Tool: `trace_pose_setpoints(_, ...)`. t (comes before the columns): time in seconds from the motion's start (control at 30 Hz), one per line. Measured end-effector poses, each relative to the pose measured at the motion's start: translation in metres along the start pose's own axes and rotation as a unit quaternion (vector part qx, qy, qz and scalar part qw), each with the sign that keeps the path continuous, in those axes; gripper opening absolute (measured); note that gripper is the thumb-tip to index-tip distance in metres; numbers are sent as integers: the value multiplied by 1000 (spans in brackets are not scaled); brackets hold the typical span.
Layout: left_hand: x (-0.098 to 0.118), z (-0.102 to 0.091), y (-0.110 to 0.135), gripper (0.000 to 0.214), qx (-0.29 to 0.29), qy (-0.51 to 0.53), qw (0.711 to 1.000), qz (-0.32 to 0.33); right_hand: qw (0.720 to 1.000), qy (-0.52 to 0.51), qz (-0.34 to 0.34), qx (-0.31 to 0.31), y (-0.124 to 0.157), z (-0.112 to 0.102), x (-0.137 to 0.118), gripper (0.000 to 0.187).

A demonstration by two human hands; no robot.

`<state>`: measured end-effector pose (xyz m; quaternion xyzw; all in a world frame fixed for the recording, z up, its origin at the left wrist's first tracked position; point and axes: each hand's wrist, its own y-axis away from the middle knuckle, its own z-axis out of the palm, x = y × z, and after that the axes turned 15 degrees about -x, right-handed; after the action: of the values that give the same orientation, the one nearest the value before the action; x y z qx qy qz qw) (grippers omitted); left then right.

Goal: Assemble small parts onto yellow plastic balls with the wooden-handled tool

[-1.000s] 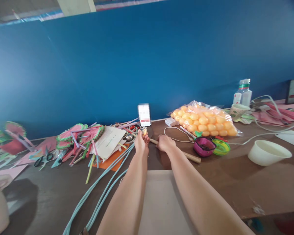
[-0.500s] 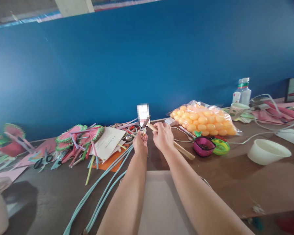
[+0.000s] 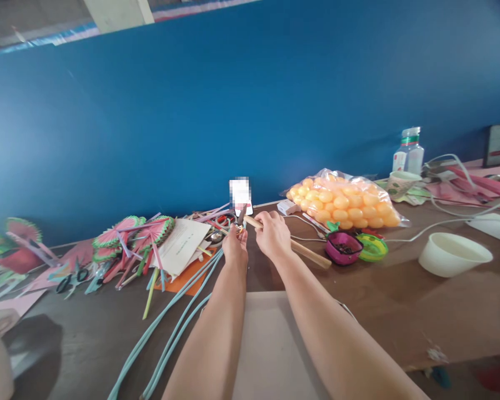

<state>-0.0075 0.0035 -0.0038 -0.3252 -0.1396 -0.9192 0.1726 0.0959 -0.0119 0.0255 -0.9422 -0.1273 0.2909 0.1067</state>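
Observation:
My right hand is closed around the wooden handle of a hammer, which slants down to the right past my fingers. Its narrow dark head points up and away, just over my left hand. Pinched in the left fingers is a small shiny gold-coloured metal piece, mostly covered by the fingers. The hammer's head is close to this piece; whether they touch I cannot tell. Behind both hands a phone with a bright screen, partly blurred out, leans on the blue panel.
On the left lie watermelon-patterned paper fans, scissors, a printed sheet and pale blue tubes. To the right are a bag of orange balls, a purple basket, a green one and a white bowl.
The hammer's head has shifted slightly left and down, closer over the left fingers. The view has turned a little; both hands keep their hold.

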Motion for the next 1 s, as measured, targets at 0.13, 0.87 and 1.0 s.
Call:
trace_pose_setpoints(0.13, 0, 0, 0, 4, -9, -13, 1000, 9, 1000, -4, 7, 14, 0, -2, -1, 20)
trace_pose_setpoints(0.87, 0, -3, -3, 5, -48, -25, 998, 27, 998, -18, -6, 59, -1, -6, 1, 22)
trace_pose_setpoints(1.0, -1, -3, -5, 4, -45, -20, 998, 30, 1000, -3, -20, 12, -1, -2, 0, 20)
